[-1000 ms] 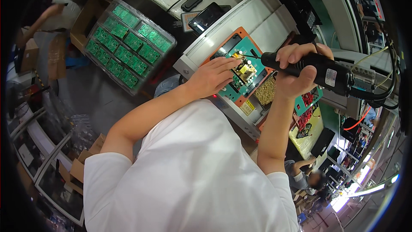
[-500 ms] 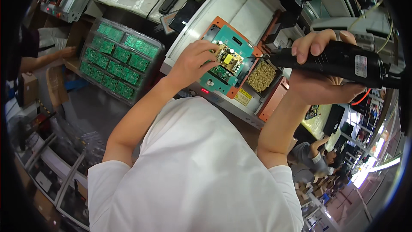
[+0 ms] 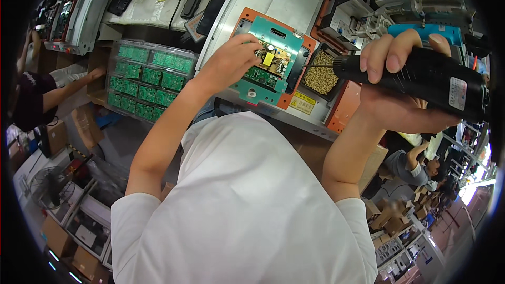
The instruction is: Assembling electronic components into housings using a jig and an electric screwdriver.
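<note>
The fingertips of the left hand (image 3: 229, 64) go down behind its own knuckles at the left edge of the circuit board (image 3: 279, 57), so I cannot tell whether they pinch it or only rest there, and that edge of the board is covered. The right hand (image 3: 402, 81) is closed around a black electric screwdriver (image 3: 421, 79), its fingers wrapped over the top of the body; the palm side of this grip is mostly hidden, and the rear end of the tool runs into the dark rim of the view. The thin bit reaches left over the brass-coloured screws (image 3: 320, 78), which are too small to tell apart, and whether its tip touches anything is unclear. The circuit board is pale yellow-tan, crowded with parts: a bright yellow block near the middle, a rounded whitish component above it and a pale finned row to the right. It sits in the teal fixture plate (image 3: 260, 26) on an orange base (image 3: 288, 100), beside the screws, with a strip of darker green circuitry (image 3: 260, 78) along its lower side
</note>
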The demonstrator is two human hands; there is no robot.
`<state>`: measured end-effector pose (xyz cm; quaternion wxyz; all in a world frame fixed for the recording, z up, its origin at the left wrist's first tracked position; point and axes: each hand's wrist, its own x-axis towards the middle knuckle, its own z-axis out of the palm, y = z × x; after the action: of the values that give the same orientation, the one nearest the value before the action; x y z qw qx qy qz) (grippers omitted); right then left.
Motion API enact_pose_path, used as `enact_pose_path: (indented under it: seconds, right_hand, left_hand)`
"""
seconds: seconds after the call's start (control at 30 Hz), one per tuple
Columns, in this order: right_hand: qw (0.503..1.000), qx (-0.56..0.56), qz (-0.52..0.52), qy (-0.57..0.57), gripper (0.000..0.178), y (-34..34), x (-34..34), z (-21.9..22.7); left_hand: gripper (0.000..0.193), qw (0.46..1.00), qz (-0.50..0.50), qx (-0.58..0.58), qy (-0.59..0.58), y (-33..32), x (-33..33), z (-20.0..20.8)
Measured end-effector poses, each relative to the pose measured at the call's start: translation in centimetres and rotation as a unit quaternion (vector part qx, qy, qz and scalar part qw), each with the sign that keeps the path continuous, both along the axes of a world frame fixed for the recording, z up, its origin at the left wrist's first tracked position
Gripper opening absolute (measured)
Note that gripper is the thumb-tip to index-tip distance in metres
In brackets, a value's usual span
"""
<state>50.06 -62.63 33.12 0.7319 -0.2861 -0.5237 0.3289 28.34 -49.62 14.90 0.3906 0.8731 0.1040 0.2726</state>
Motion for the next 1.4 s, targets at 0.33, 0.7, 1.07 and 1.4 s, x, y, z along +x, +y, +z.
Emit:
enact_pose_path:
  seconds: [0.33, 0.7, 1.07, 1.4]
  right_hand:
    - [0.999, 0.042, -0.011, -0.005, 0.091, -0.7, -0.5, -0.4]
    - [0.996, 0.077, -0.037, 0.026, 0.100, 1.2, -0.8, -1.3]
    - [0.998, 0.058, 0.028, -0.016, 0.085, -0.2, -0.8, 1.5]
    - [0.997, 0.052, 0.051, -0.013, 0.083, 0.3, -1.1, 1.3]
  left_hand:
    - [0.018, 0.992, 0.080, -0.084, -0.052, -0.9, -0.2, 1.1]
    - [0.016, 0.994, 0.063, -0.023, -0.082, -2.2, 0.2, 0.5]
    - [0.017, 0.982, 0.125, 0.000, -0.139, -4.0, 2.7, 2.3]
    - [0.017, 0.979, 0.134, 0.045, -0.147, -4.3, 2.6, 2.9]
